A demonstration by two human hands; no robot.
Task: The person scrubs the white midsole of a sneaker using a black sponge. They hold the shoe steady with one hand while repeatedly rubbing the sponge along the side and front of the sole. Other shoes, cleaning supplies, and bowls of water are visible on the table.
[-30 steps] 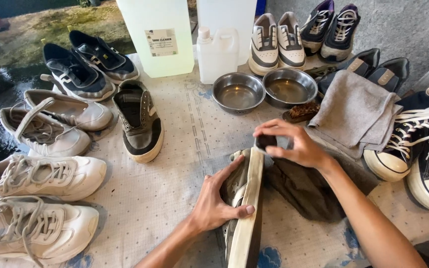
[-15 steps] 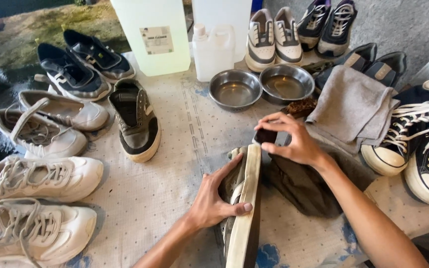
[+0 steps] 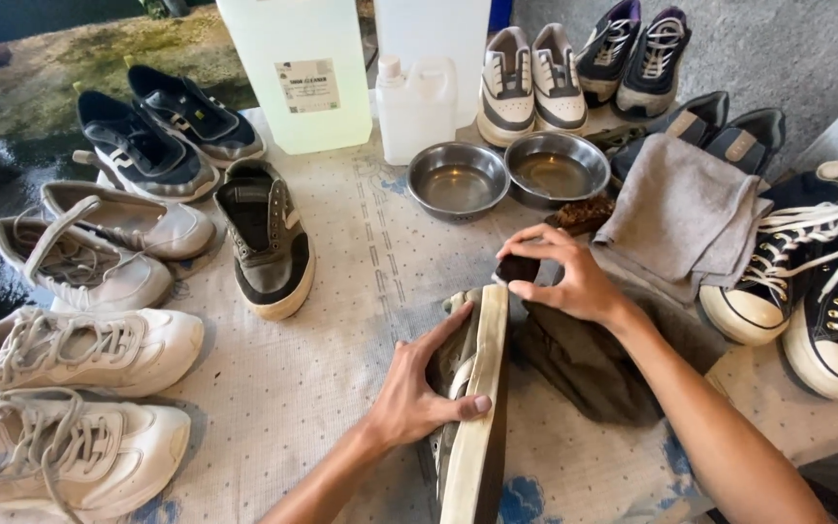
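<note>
My left hand [image 3: 419,388] grips a shoe [image 3: 475,427] turned on its side, its pale sole edge facing up, thumb across the sole. My right hand [image 3: 566,277] pinches a small dark scrubbing pad [image 3: 516,269] against the shoe's toe end. A dark olive cloth [image 3: 584,364] lies under my right wrist. The matching dark shoe [image 3: 269,238] stands upright to the left on the dotted table cover [image 3: 341,320].
Two steel bowls [image 3: 458,180] [image 3: 555,167] sit behind the shoe, with a brown brush [image 3: 584,213] and a grey towel [image 3: 681,213] beside them. Clear jugs [image 3: 307,73] [image 3: 417,107] stand at the back. White sneakers [image 3: 70,349] lie left; dark canvas sneakers [image 3: 807,281] right.
My right hand has shifted slightly along the shoe's toe with the pad. My left hand keeps its hold on the shoe.
</note>
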